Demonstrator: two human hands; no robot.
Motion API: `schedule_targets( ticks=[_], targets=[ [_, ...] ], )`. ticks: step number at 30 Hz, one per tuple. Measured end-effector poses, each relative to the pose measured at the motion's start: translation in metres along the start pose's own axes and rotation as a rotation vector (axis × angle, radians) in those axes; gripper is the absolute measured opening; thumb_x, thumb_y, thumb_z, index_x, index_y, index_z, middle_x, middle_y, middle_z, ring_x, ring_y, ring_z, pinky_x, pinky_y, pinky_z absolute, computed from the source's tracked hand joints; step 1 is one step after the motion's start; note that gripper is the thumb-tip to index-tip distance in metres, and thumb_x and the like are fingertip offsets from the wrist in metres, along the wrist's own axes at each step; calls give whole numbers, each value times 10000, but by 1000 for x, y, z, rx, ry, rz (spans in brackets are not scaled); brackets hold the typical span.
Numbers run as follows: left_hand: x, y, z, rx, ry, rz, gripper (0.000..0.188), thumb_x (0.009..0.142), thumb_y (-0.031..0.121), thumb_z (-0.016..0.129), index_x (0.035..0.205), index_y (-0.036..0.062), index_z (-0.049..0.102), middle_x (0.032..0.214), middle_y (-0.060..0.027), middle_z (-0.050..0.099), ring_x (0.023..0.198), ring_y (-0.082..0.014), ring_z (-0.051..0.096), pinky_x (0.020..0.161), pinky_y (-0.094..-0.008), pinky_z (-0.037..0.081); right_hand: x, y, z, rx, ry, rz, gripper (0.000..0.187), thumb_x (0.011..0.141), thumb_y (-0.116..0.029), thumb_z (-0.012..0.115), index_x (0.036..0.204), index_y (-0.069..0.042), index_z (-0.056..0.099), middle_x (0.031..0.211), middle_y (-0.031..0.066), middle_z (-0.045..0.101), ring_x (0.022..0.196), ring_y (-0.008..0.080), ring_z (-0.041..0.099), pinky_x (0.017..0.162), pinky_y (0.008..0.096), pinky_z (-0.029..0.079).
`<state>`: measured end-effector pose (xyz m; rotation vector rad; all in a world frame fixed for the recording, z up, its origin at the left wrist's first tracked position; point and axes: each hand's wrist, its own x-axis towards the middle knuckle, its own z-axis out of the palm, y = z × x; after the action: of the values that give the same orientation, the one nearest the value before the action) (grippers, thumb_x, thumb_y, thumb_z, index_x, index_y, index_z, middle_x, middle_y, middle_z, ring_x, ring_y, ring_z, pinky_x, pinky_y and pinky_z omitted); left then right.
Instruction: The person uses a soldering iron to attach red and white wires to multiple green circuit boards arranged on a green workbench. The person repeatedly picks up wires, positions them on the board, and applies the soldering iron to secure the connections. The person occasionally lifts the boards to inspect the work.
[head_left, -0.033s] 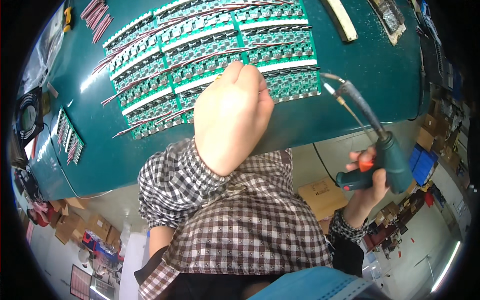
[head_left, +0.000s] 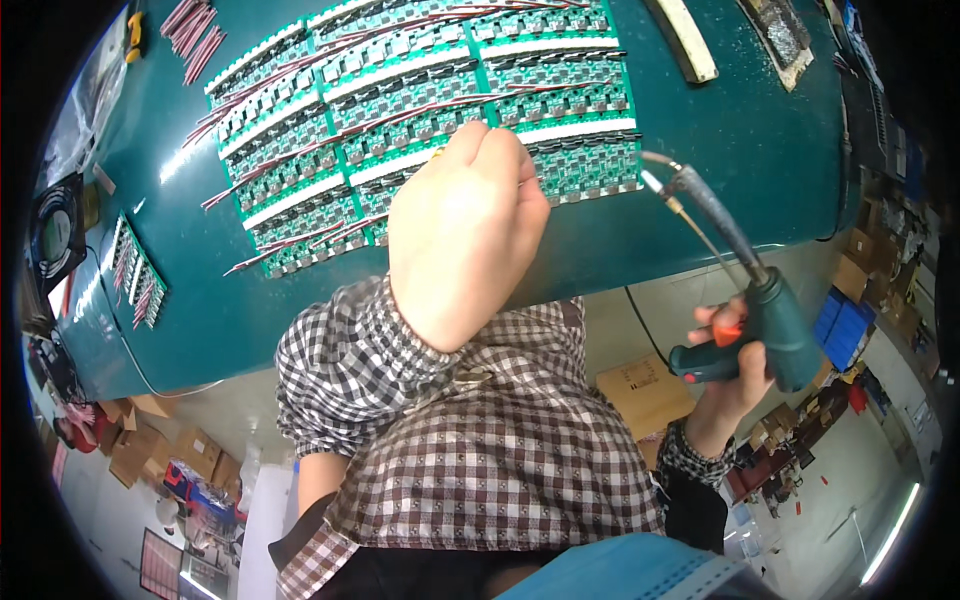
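The left hand (head_left: 465, 235) is curled into a loose fist over the near edge of the green circuit boards (head_left: 420, 110), knuckles toward the camera. Its fingertips are hidden on the far side, so I cannot tell what it pinches, though a small yellowish tip (head_left: 437, 153) pokes out at the top of the fist, right against a board. The right hand (head_left: 725, 375) is closed around the grip of a dark green soldering gun (head_left: 745, 300) with an orange trigger under the forefinger. The gun is held off the bench's near edge, well apart from the boards, its long nozzle slanting up and left so that the metal tip (head_left: 655, 170) hangs just beside the rightmost board without touching it.

The boards lie side by side in rows on a dark green bench top (head_left: 740, 150), covering much of its middle. Thin red and dark wire leads (head_left: 270, 190) already run across most rows and stick out at the left ends, so much of the wiring looks placed. Whether each joint is soldered is too small to make out. I would judge the work to be well along, with the nearest row under the fist being the one in hand.

Further out, a bundle of spare red leads (head_left: 190, 25) lies at the far left corner, and a smaller strip of boards (head_left: 135, 270) sits alone near the left edge beside a small black fan (head_left: 55, 230). Brown cardboard boxes (head_left: 645, 390) stand on the floor below the bench.
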<state>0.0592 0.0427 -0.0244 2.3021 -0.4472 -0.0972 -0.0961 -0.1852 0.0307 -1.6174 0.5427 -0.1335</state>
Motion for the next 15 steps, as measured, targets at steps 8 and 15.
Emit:
schedule_targets(
  ticks=[8, 15],
  targets=[
    [1, 1, 3, -40, 28, 4, 131, 722, 34, 664, 759, 61, 542, 700, -62, 513, 551, -216, 522, 503, -330, 431, -12, -4, 19, 14, -72, 69, 424, 798, -261, 723, 999, 91, 598, 925, 175, 626, 889, 322, 648, 724, 381, 567],
    [-2, -1, 6, -22, 37, -11, 139, 718, 31, 667, 766, 62, 541, 706, -60, 508, 560, -210, 524, 500, -322, 430, -16, 6, 16, -42, -86, 133, 617, 742, -207, 800, 1174, 70, 457, 906, 148, 637, 872, 247, 650, 761, 365, 558]
  ],
)
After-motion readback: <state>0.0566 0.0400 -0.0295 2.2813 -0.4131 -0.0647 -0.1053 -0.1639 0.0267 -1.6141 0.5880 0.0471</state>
